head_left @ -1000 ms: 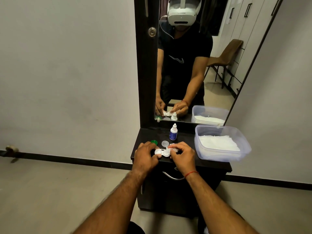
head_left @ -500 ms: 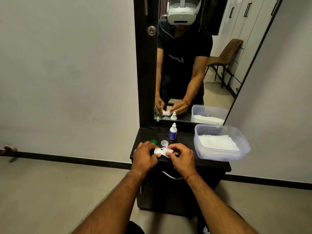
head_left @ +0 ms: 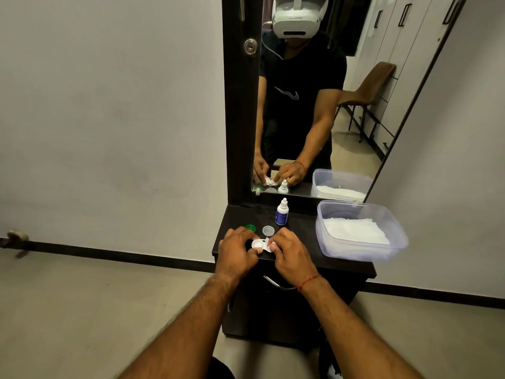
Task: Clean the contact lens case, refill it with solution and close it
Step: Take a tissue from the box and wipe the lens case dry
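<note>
The white contact lens case [head_left: 259, 244] lies between my hands over the front of the dark dresser top [head_left: 306, 250]. My left hand [head_left: 236, 251] grips its left end. My right hand [head_left: 291, 254] pinches a small white tissue piece [head_left: 270, 246] against the case's right well. A green cap [head_left: 250, 228] and a clear cap [head_left: 268, 230] lie just behind the case. The small solution bottle [head_left: 282, 212] with a blue label stands upright further back, capped.
A clear plastic tub [head_left: 393, 242] holding white tissues sits on the right of the dresser top, overhanging its edge. A tall mirror [head_left: 314, 105] rises behind and reflects the person. A drawer handle [head_left: 278, 285] is below the front edge.
The case has tilted and shifted slightly between my fingers. My right hand has moved the tissue against the right well. My left hand keeps its hold.
</note>
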